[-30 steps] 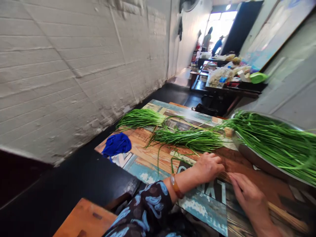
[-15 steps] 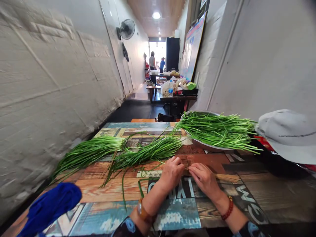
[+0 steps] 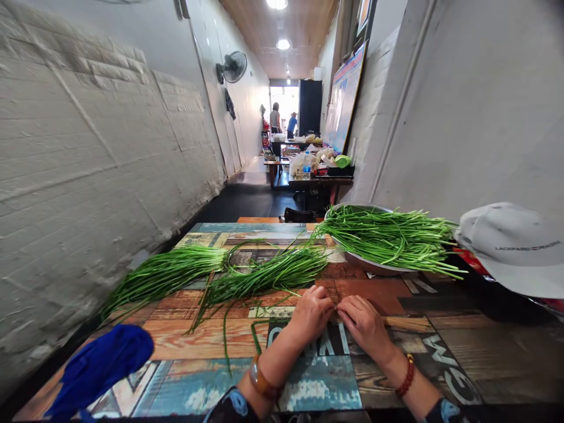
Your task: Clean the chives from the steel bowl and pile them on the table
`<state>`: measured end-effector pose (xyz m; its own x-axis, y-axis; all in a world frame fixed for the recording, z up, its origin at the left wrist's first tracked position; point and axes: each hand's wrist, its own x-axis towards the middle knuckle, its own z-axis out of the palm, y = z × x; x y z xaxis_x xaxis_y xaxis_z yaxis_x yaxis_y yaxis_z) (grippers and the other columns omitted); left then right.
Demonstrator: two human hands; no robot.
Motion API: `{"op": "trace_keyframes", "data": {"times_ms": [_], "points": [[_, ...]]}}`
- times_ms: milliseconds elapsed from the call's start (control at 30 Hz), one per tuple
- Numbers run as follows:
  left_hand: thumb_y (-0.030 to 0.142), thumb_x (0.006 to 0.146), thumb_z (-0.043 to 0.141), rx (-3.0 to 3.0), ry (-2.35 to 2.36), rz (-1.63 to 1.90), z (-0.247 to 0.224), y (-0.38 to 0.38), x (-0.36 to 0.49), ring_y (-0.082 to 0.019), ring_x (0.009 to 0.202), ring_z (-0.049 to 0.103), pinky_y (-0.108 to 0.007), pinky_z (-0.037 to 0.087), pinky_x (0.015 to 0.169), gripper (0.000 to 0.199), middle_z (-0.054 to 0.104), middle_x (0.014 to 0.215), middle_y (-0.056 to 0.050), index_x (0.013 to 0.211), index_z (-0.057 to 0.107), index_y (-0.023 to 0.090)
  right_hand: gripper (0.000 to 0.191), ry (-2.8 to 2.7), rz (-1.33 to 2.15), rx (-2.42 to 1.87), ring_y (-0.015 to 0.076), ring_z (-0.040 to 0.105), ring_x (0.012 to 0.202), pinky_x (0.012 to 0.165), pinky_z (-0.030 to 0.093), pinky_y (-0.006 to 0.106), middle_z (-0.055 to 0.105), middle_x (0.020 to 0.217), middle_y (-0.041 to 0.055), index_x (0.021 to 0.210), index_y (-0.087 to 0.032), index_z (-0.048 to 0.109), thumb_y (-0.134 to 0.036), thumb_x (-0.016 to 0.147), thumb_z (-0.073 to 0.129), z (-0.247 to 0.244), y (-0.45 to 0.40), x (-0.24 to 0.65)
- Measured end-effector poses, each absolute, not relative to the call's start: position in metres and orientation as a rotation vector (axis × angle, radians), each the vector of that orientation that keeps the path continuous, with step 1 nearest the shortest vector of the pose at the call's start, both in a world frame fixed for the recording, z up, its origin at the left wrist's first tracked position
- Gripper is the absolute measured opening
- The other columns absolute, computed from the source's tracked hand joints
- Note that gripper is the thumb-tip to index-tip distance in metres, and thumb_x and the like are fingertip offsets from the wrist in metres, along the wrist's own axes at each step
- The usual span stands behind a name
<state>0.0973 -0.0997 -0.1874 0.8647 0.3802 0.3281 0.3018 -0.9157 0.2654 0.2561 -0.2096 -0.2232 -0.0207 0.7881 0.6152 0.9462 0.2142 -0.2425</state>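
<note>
My left hand (image 3: pixel 314 311) and my right hand (image 3: pixel 359 317) are close together over the patterned table (image 3: pixel 198 338). Fingers on both are curled and pinched; whatever lies between the fingertips is too small to name. Thin wooden sticks (image 3: pixel 408 323) lie on the table just beyond my right hand. Past my left hand is a loose bunch of green stalks (image 3: pixel 268 273), with a neater bunch (image 3: pixel 176 273) farther left. More thin sticks (image 3: pixel 202 299) lie between these bunches. At the back right, a metal bowl (image 3: pixel 374 263) holds a large heap of green stalks (image 3: pixel 392 238).
A blue cloth (image 3: pixel 103 364) lies at the front left. On the right, a grey cap (image 3: pixel 511 249) rests on a dark item. Beyond stand another table (image 3: pixel 319 179) with bags and a bottle (image 3: pixel 306 167), a wall fan (image 3: pixel 233 66) and two people (image 3: pixel 291 124) near the doorway.
The view has tilted up slightly, so the scene sits lower in the frame. My hands have moved slightly closer together, with their fingertips nearly meeting.
</note>
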Motion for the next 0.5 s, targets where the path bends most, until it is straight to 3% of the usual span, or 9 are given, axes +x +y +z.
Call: {"op": "trace_keyframes", "data": {"times_ms": [500], "points": [[0.026,0.097,0.052,2.95,0.552,0.636,-0.181,-0.099,0.092,-0.02,0.088,0.053,-0.033,0.042,0.077,0.022,0.062,0.091,-0.005,0.083,0.066,0.019,0.013,-1.792,-0.421,-1.542,0.0186,0.061,0.081,0.076,0.045,0.033,0.068,0.087,0.0042,0.093,-0.019,0.066,-0.017,0.099,0.054,-0.222,-0.205,0.252]]}}
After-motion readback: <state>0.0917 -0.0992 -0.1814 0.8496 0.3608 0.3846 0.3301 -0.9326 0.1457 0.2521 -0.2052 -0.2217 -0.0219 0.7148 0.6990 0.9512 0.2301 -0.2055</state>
